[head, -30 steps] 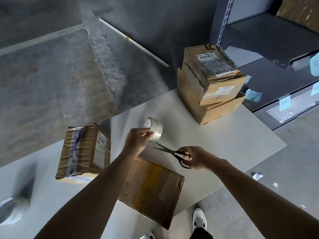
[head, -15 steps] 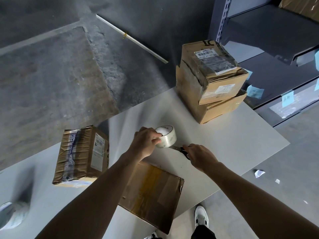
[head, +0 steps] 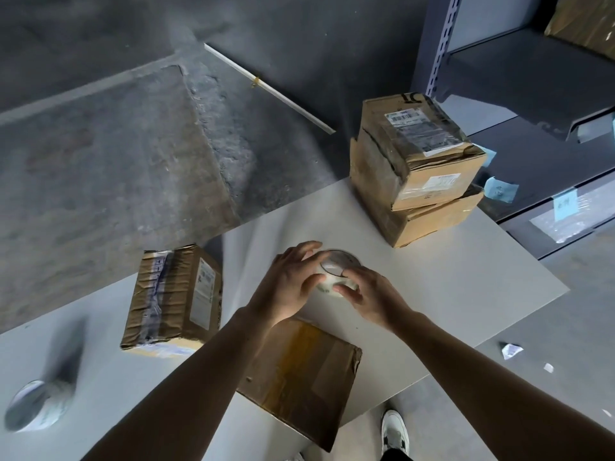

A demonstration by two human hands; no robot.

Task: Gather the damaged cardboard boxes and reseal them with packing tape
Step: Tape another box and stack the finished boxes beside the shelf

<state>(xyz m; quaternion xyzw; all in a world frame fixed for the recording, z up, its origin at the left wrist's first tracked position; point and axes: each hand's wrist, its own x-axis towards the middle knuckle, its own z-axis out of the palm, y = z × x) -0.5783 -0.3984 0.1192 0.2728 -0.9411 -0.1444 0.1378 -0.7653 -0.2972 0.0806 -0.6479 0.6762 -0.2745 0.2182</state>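
Observation:
A clear packing tape roll (head: 340,265) is held over the grey table (head: 449,287) between both hands. My left hand (head: 290,285) grips its left side, fingers curled over the top. On the roll's near right edge, my right hand (head: 370,295) pinches with thumb and fingertips. Below my forearms lies a flat brown box (head: 307,377) with a tape strip down its top, hanging over the table's near edge. A crumpled taped box (head: 174,301) sits at the left. Two torn boxes (head: 416,168) are stacked at the far right corner. No scissors show.
A second tape roll (head: 33,407) stands at the table's left end. Grey metal shelving (head: 532,94) with blue labels rises to the right. A white strip (head: 269,88) lies on the concrete floor beyond. Paper scraps (head: 511,349) and my shoe (head: 394,430) are below the table edge.
My right hand held scissors a second ago; it now pinches the tape roll and the scissors are out of sight. The roll has moved right and turned so its open side faces up.

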